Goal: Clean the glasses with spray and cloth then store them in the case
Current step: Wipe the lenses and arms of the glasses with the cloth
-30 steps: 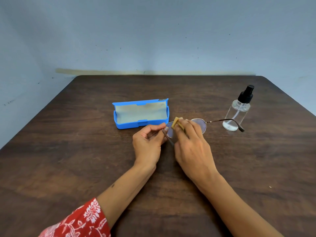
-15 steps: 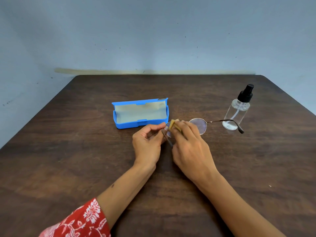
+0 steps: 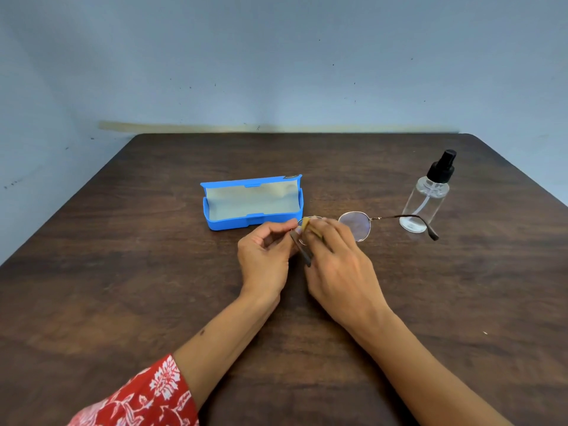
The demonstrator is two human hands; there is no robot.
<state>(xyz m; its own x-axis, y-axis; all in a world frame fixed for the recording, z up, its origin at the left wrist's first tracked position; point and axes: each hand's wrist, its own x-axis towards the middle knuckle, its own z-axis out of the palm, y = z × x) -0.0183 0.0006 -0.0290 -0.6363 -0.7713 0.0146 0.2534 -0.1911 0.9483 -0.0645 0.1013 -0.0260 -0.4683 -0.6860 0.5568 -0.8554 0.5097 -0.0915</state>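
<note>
Pinched in the right hand point(image 3: 341, 265): a small folded tan cloth point(image 3: 307, 226), pressed by the fingertips onto the lens nearest the case. Pinching the frame corner of the glasses point(image 3: 355, 226) at that same lens: the left hand point(image 3: 266, 256), thumb and forefinger curled together on the hinge, the near temple arm jutting down between the two hands.

Compared with a second ago: cloth shifted a touch leftward across the covered lens, toward the left fingertips; right fingers blurred, so rubbing looks under way. Meaning for the task, as a judgement: wiping of this lens in progress, other lens exposed and possibly not yet wiped, storing not yet begun.

Just right of the grip: the bare round lens, then the far temple arm reaching out to the spray bottle point(image 3: 425, 195), tip lying in front of its base. Just behind and left of the grip: the blue case point(image 3: 253, 202), lid open, pale lining showing, nothing inside. Under everything: the dark wooden table point(image 3: 123, 287). Case and bottle unmoved since the earlier frames.
</note>
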